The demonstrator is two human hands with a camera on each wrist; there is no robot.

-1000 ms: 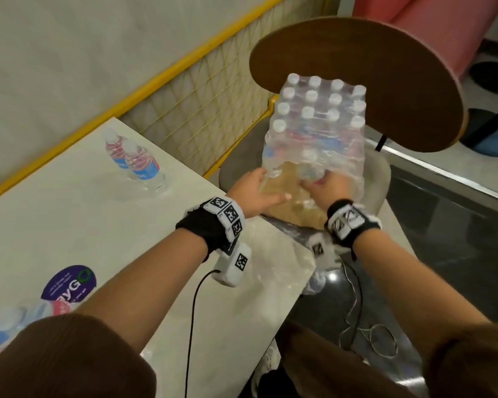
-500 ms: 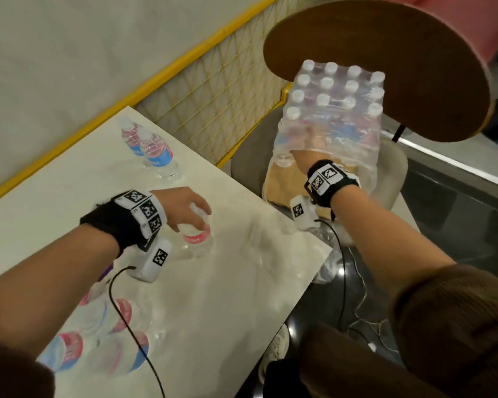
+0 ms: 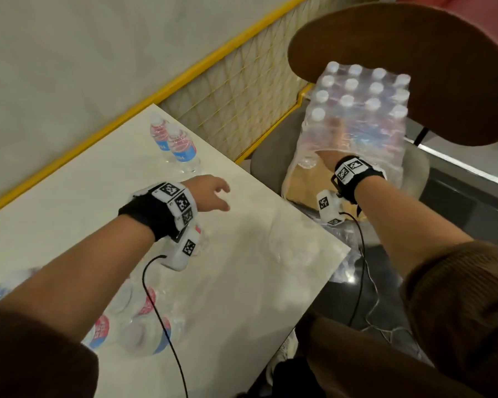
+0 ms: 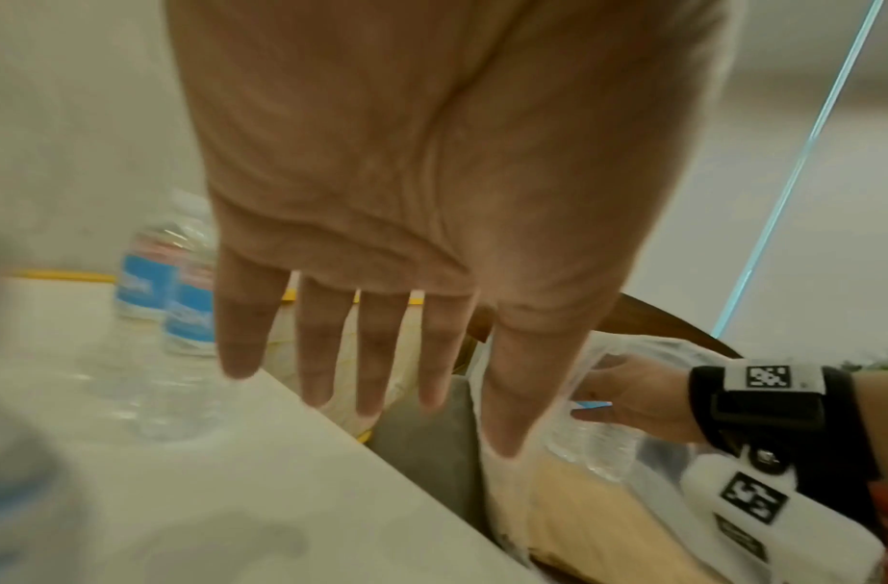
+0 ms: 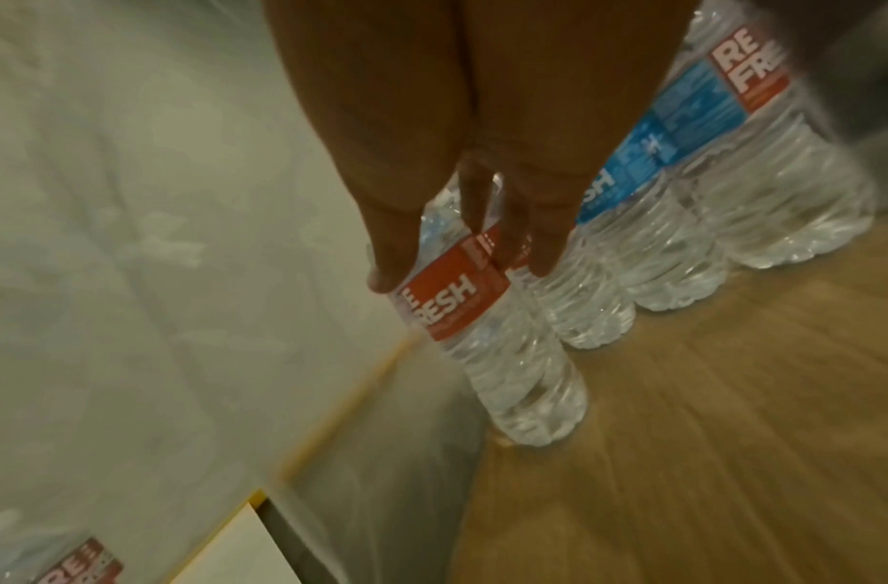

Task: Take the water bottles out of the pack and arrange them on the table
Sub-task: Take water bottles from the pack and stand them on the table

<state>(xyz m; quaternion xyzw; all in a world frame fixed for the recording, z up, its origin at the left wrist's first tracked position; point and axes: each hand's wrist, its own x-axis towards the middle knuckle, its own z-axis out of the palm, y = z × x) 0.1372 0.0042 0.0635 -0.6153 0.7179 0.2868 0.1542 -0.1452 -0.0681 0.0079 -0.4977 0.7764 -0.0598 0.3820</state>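
The plastic-wrapped pack of water bottles (image 3: 357, 124) stands on a cardboard tray on a chair seat beyond the table's corner. My right hand (image 3: 327, 159) reaches into the torn front of the pack. In the right wrist view, that hand (image 5: 461, 268) grips the upper part of a red-labelled bottle (image 5: 481, 336) between thumb and fingers. My left hand (image 3: 213, 193) hovers over the white table (image 3: 256, 282) with straight fingers (image 4: 321, 355), holding nothing. One bottle (image 3: 202, 239) stands just under that wrist. Two bottles (image 3: 179, 147) stand at the far edge, and several more (image 3: 144, 326) stand near me.
A brown chair backrest (image 3: 414, 67) rises behind the pack. A yellow mesh fence (image 3: 242, 96) runs along the table's far side. Sensor cables (image 3: 360, 268) hang from both wrists. The table's right edge drops to a dark floor.
My left hand carried a red-labelled bottle from the pack to the table, let it go and now hovers above with straight fingers. My right hand stayed in the pack and reached further in.
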